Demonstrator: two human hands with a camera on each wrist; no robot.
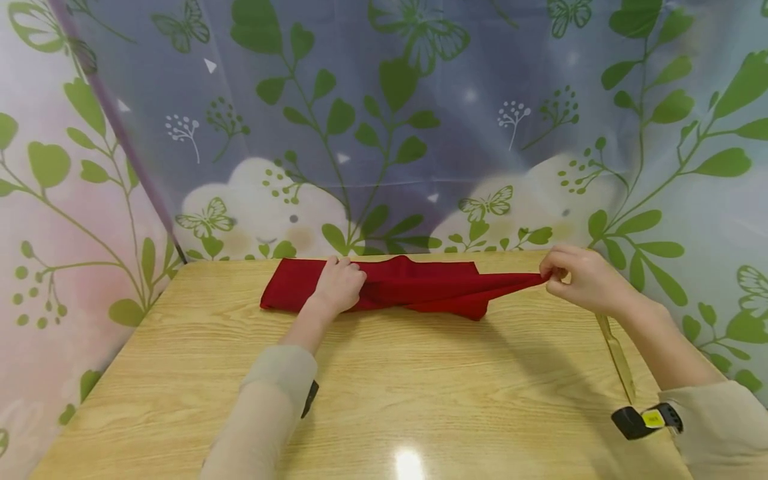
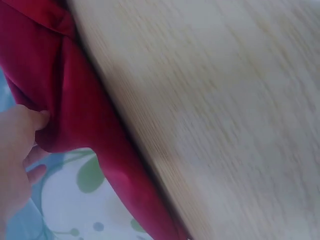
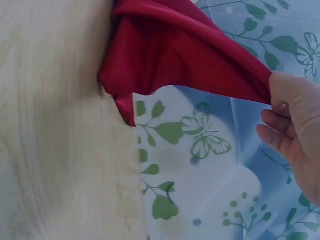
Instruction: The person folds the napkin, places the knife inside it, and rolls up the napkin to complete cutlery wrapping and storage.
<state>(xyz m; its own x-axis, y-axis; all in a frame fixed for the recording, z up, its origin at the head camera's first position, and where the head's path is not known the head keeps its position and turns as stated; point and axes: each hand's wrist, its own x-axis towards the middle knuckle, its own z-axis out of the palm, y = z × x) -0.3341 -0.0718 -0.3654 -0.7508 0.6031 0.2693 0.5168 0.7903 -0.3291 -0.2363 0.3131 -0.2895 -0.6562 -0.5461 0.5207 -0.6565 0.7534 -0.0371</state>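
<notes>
Both forearms (image 1: pixel 663 347) extend forward above the wood-grained table (image 1: pixel 456 400). The left hand (image 1: pixel 340 285) grips the smooth red cloth (image 1: pixel 420 288) left of its middle; the right hand (image 1: pixel 585 277) pinches its right end, raised and pulled to a taper. The cloth lies folded lengthwise at the table's far edge, before a leaf-printed curtain (image 1: pixel 468 150).

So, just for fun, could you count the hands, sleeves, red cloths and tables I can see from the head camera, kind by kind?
Hands: 2
Beige sleeves: 2
Red cloth: 1, apparently a single folded piece
Wood-grain table: 1
Total: 6
</notes>
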